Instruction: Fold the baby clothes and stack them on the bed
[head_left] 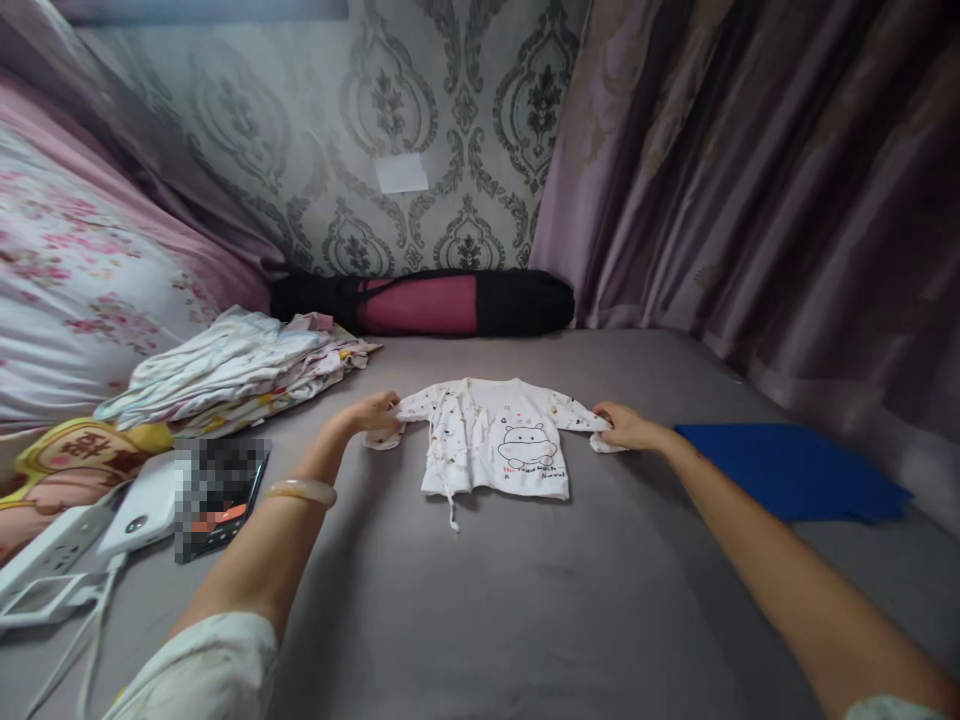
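A small white baby shirt (480,440) lies spread out on the grey bed sheet (525,600), its two sleeves stretched sideways. It has a cartoon hippo-like print on the front and a tie string hanging past the hem. My left hand (375,415), with a bangle on its wrist, is closed on the end of the sleeve at the left. At the opposite side my right hand (624,427) pinches the other sleeve's cuff. Parts of both cuffs are covered by my fingers.
Folded clothes (240,365) are piled at the left, near a phone (225,510), a white power bank (142,505) and a power strip (52,550) with cables. A blue flat item (787,470) lies at right. A black-and-pink long bag (420,303) rests against the wall.
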